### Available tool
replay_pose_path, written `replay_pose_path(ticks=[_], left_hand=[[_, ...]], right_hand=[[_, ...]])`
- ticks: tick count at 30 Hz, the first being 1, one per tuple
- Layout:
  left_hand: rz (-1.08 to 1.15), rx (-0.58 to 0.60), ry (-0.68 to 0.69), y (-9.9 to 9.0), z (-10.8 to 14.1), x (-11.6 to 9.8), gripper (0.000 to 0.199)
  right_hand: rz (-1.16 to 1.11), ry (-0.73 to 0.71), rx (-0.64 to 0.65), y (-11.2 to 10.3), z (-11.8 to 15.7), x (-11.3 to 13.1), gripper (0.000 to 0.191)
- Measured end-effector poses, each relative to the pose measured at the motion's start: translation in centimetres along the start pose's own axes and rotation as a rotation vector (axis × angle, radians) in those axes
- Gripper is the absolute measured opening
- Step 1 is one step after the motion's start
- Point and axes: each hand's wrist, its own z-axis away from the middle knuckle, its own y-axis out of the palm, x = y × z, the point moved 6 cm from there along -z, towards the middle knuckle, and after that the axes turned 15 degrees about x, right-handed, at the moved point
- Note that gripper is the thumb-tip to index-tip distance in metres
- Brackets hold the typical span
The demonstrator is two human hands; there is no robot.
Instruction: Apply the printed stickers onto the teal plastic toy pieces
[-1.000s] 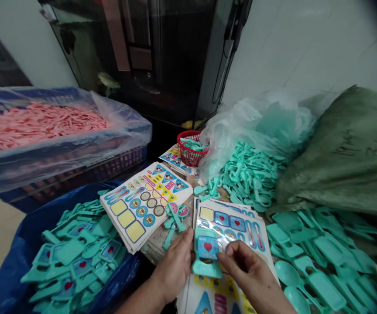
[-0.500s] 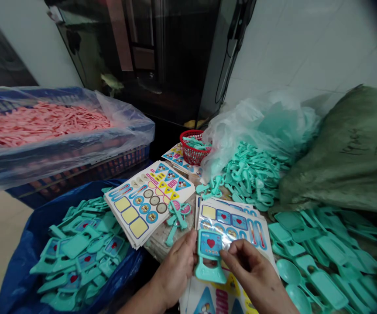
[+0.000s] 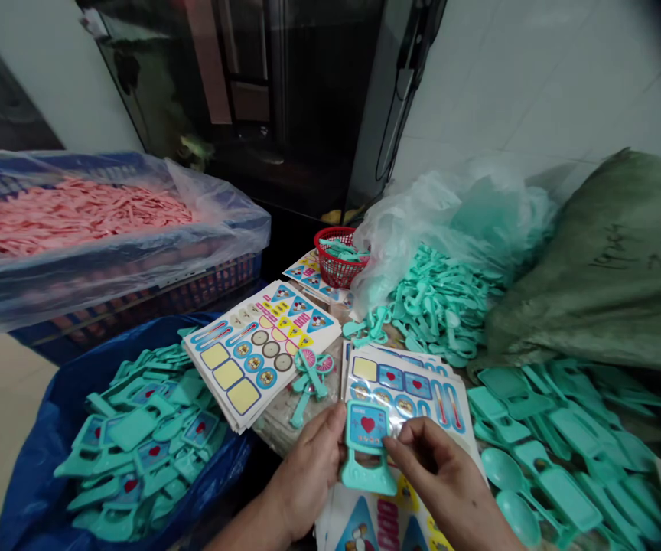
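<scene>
A turquoise plastic toy monitor (image 3: 369, 478) with a blue heart sticker (image 3: 367, 425) on its screen is upright in front of me. My left hand (image 3: 310, 463) is closed on its left edge, thumb at the upper corner. My right hand (image 3: 445, 474) has its fingers curled in, and the thumb tip presses the screen's right edge by the sticker. Beneath both hands lies a stack of sticker sheets (image 3: 450, 444), printed with heart screens, thermometers, triangles and circles. A few small turquoise toys with pink round stickers (image 3: 310, 375) lie just beyond my left hand.
At left, a blue bag (image 3: 32, 474) holds turquoise toys, some with heart stickers. Another sheet stack (image 3: 232, 356) lies beside it. Behind are a red basket (image 3: 339, 272), a turquoise pile (image 3: 445, 298), a green sack (image 3: 588, 268) and a crate of pink pieces (image 3: 210, 287). Loose turquoise parts (image 3: 571, 490) lie right.
The view has shifted very slightly. Both hands stay on the toy monitor in nearly the same pose, with the sticker still on its screen.
</scene>
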Motion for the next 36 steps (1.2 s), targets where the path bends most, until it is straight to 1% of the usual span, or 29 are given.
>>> replay_pose_path(ticks=[2,4,7,9,11,13,15,16,18,20,22,23,24,25,26,27,29,31,32,33,35,36], left_hand=[[-0.073,-0.004,-0.026,0.0,0.1,0.0,0.030],[-0.173,0.001,-0.053,0.1,0.1,0.1,0.030],[-0.332,-0.018,-0.067,0.0,0.2,-0.1,0.025],[-0.428,-0.066,-0.068,-0.5,0.3,-0.4,0.023],[-0.494,-0.117,-0.094,-0.9,0.6,-0.6,0.025],[-0.540,-0.123,-0.132,-1.0,0.8,-0.7,0.028],[-0.580,-0.068,-0.174,-0.5,0.9,-0.7,0.030],[-0.593,-0.034,-0.195,-0.3,0.9,-0.6,0.031],[-0.614,0.017,-0.226,0.2,1.0,-0.3,0.033],[-0.643,0.057,-0.240,0.3,1.2,-0.1,0.034],[-0.673,0.067,-0.235,0.0,1.2,-0.2,0.034],[-0.671,0.035,-0.225,-0.4,1.2,-0.6,0.035],[-0.663,-0.030,-0.206,-1.1,1.3,-1.2,0.037],[-0.659,-0.125,-0.177,-2.0,1.3,-2.1,0.041],[-0.662,-0.247,-0.142,-3.1,1.5,-3.4,0.044],[-0.701,-0.372,-0.101,-4.3,1.6,-4.9,0.048],[-0.852,-0.594,-0.051,-6.4,1.9,-8.3,0.049],[-1.037,-0.660,-0.023,-8.1,1.4,-11.3,0.050],[-1.102,-0.678,-0.025,-8.9,1.2,-12.5,0.050],[-1.171,-0.682,-0.012,-9.7,0.8,-13.6,0.050],[-1.299,-0.675,0.001,-11.1,0.2,-14.9,0.048],[-1.350,-0.672,0.015,-11.7,0.0,-15.3,0.049]], right_hand=[[0.032,0.008,-0.007,0.1,0.0,0.0,0.032],[0.124,0.024,-0.018,0.1,0.1,0.0,0.032],[0.421,0.042,-0.064,-0.3,0.5,0.2,0.031],[0.625,0.031,-0.099,-0.8,0.9,0.4,0.029],[0.709,0.016,-0.141,-1.4,1.1,0.4,0.029],[0.642,0.012,-0.160,-1.8,1.2,0.1,0.034],[0.487,0.004,-0.147,-1.5,1.0,-0.3,0.043],[0.408,0.003,-0.116,-1.1,0.9,-0.5,0.044],[0.299,0.017,-0.044,0.1,0.5,-0.7,0.039],[0.273,0.030,-0.004,1.1,0.2,-0.5,0.031],[0.282,0.018,-0.009,1.2,0.1,0.0,0.028],[0.286,0.006,-0.035,0.8,0.2,0.3,0.028],[0.291,-0.005,-0.071,0.1,0.3,0.4,0.029],[0.301,-0.012,-0.114,-1.0,0.5,0.4,0.030],[0.318,-0.015,-0.161,-2.4,0.8,0.2,0.031],[0.341,-0.010,-0.218,-4.2,1.3,-0.1,0.032],[0.403,0.014,-0.334,-8.3,2.4,-1.0,0.034],[0.473,0.047,-0.479,-13.0,3.8,-2.0,0.035],[0.517,0.056,-0.558,-15.2,4.3,-2.4,0.035],[0.542,0.059,-0.611,-17.3,4.7,-2.7,0.035],[0.577,0.062,-0.687,-20.6,4.7,-3.0,0.035],[0.591,0.061,-0.720,-21.9,4.4,-3.1,0.035]])
